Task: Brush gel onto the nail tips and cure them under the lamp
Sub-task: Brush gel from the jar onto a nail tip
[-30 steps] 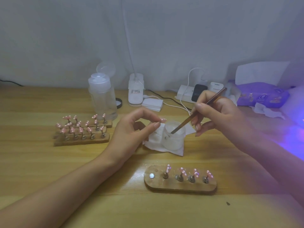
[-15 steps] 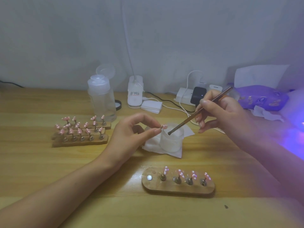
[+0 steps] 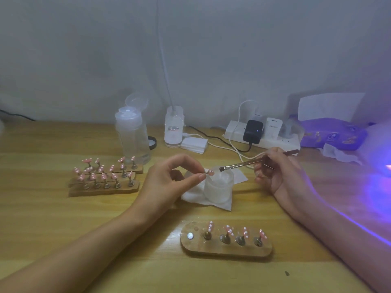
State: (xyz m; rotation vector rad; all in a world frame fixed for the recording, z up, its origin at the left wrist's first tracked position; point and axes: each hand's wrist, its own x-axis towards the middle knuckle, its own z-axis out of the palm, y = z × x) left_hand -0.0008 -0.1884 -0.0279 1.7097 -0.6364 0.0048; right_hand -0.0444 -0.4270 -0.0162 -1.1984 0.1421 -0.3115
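While a brush point(image 3: 243, 164) hovers, violet light point(image 3: 376, 187) tints desk point(image 3: 63, 218).

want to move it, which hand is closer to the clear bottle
Left. The left hand sits just right of the bottle; the right hand is farther right, beyond the jar.

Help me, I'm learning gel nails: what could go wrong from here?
The left hand only pinches the tip by the open jar; a push from the brush might knock it in.
From the right, purple light spills across the table; gel in the uncovered jar could begin to harden.
The right forearm passes close to the near holder and may knock it.
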